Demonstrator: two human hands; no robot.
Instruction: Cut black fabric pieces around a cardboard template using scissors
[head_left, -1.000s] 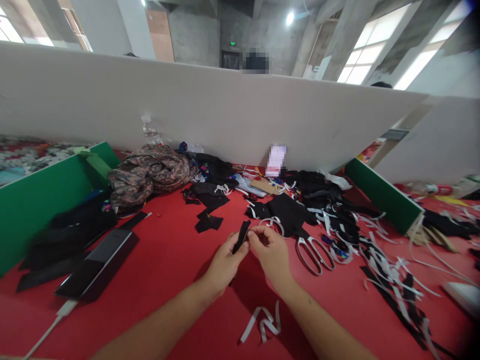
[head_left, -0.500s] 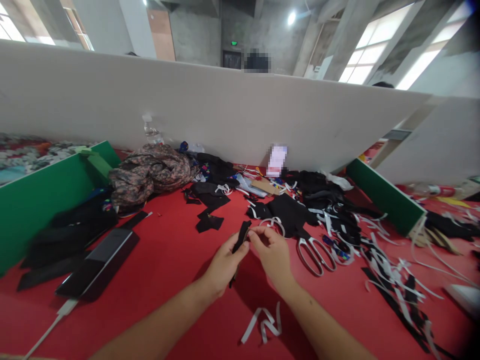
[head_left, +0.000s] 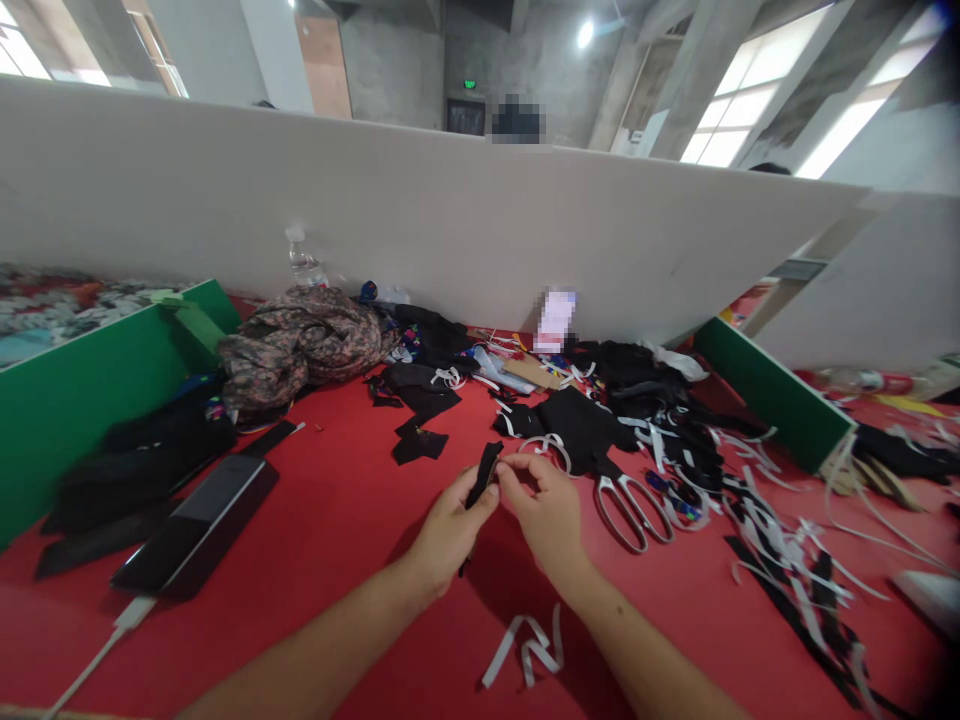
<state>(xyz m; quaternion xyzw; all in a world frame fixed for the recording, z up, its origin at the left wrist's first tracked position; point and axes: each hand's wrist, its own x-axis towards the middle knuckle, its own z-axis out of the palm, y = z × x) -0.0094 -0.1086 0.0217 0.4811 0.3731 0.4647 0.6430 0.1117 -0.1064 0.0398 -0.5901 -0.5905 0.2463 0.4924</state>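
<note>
A narrow black fabric strip [head_left: 486, 470] is pinched in my left hand [head_left: 454, 520], between thumb and fingers; its lower end pokes out beneath the palm. Thumb and index finger of my right hand [head_left: 546, 500] are closed together at the strip's right edge. What exactly those right fingertips grip is too small to make out. Scissors with white-grey handles [head_left: 634, 512] lie just right of my right hand, their blades hidden under black cloth. Below the hands, a few cut white ribbon pieces [head_left: 529, 645] rest on the red table [head_left: 330, 560].
A black power bank [head_left: 199, 525] with a white cable lies at left, near dark fabric and a patterned cloth heap [head_left: 304, 340]. Black scraps [head_left: 577, 425] and white ribbon offcuts [head_left: 787, 545] spread rightward. Green dividers [head_left: 776, 395] flank the table; a pale partition [head_left: 420, 220] stands behind.
Both hands stay almost still on the black strip. The view has shifted very slightly.
</note>
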